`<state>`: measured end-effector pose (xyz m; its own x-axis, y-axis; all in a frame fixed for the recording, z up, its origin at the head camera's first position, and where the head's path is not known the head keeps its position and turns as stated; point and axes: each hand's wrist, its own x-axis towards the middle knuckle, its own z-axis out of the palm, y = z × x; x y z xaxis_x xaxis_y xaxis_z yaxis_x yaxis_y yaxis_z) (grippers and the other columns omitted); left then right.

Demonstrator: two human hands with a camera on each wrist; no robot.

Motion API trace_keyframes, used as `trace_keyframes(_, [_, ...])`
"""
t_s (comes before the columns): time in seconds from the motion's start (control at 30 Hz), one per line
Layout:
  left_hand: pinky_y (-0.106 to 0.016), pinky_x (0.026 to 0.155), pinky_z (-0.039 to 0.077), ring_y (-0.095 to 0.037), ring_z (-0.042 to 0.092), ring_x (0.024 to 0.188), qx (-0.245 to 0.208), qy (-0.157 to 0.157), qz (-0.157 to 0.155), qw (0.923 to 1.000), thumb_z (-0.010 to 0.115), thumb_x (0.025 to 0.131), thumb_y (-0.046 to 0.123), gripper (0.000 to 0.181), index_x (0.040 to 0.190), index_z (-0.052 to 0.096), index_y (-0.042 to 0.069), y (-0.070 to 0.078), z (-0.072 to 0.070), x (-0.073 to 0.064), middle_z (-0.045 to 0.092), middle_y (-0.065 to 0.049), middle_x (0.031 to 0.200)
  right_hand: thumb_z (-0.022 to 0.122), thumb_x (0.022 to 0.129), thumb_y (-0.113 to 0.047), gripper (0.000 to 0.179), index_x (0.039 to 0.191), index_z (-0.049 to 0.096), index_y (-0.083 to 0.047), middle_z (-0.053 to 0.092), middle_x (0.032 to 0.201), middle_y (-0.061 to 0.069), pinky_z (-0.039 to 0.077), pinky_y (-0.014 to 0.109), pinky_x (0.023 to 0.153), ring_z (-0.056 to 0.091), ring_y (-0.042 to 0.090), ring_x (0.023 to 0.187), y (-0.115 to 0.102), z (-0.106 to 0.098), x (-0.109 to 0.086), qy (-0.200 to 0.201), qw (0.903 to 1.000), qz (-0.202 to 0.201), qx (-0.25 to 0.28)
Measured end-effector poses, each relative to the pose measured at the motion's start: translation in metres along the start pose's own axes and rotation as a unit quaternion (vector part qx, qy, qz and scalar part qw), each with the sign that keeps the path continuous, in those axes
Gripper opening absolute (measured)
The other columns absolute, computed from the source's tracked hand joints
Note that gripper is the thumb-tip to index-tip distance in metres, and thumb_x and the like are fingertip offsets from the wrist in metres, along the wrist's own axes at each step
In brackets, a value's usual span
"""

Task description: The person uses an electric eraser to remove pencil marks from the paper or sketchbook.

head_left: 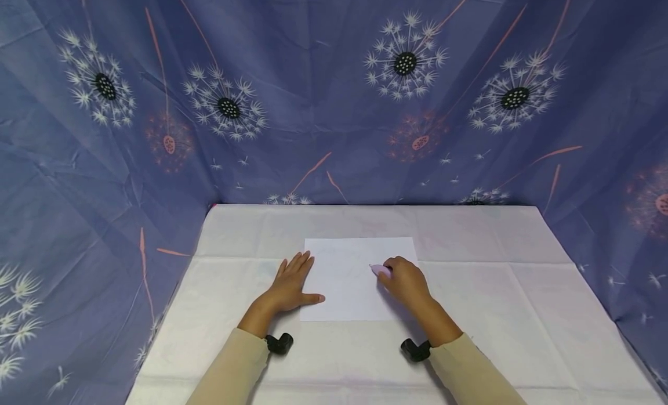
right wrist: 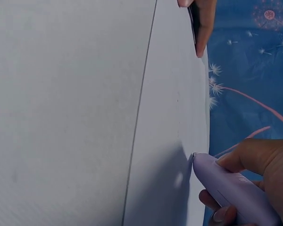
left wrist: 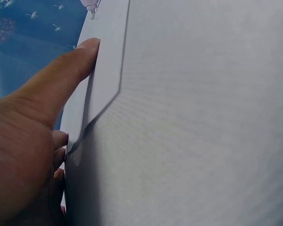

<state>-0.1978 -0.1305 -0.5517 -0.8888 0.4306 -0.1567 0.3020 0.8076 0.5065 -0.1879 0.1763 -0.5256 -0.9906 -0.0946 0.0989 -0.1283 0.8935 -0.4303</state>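
Your right hand [head_left: 411, 284] has its fingers curled round the thick lilac pen [head_left: 383, 271], over the right half of the paper sheet [head_left: 341, 295]; pen's long axis slants, tip toward the sheet's left edge. Your left hand [head_left: 290, 290], fingers straight and spread, lies across that edge.

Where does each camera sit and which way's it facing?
Head: worn there, facing forward and down at the paper; left hand, right hand and sleeves show.
Left wrist: worn there, facing tabletop and paper; left hand shows.
Right wrist: worn there, facing the lilac tool; right hand and left fingers show.
Both wrist views share paper and tool.
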Motion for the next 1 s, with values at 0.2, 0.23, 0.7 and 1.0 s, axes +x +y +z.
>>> trace_keyframes(0.2, [-0.057,0.128,0.001,-0.03,0.007,0.16,0.0,0.002,0.003,1.0,0.075,0.084,0.058,0.106,0.162,0.024,0.008,-0.001,0.0,0.0,0.014,-0.009,0.171,0.078,0.085,-0.02,0.021,0.099,0.075,-0.004,0.071,0.089,0.01,0.051,0.037,0.067,0.06,0.02,0.072,-0.007,0.003,-0.003,-0.006,0.9999,-0.013,0.005])
trace_keyframes(0.23, [-0.056,0.128,0.001,-0.03,0.007,0.16,0.001,0.001,0.002,1.0,0.075,0.084,0.058,0.106,0.162,0.023,0.008,-0.001,0.0,0.0,0.014,-0.009,0.172,0.078,0.085,-0.02,0.021,0.099,0.075,-0.004,0.071,0.089,0.01,0.051,0.038,0.068,0.061,0.021,0.072,-0.007,0.003,-0.004,-0.008,0.9999,-0.013,0.006])
trace_keyframes(0.7, [-0.058,0.128,0.002,-0.031,0.008,0.16,0.0,0.007,0.009,0.9999,0.076,0.084,0.056,0.105,0.161,0.025,0.007,-0.001,0.0,0.001,0.016,-0.01,0.171,0.077,0.086,-0.021,0.022,0.099,0.075,-0.004,0.071,0.089,0.009,0.051,0.037,0.065,0.06,0.02,0.071,-0.01,0.002,-0.005,-0.011,0.9999,-0.011,0.002])
trace_keyframes(1.0, [-0.057,0.128,0.001,-0.03,0.007,0.16,-0.002,-0.001,0.005,1.0,0.075,0.084,0.058,0.107,0.162,0.023,0.008,-0.001,0.0,0.0,0.014,-0.009,0.172,0.076,0.087,-0.021,0.023,0.101,0.075,-0.003,0.072,0.092,0.011,0.054,0.042,0.071,0.064,0.024,0.076,-0.008,0.001,-0.005,0.0,1.0,-0.001,-0.001])
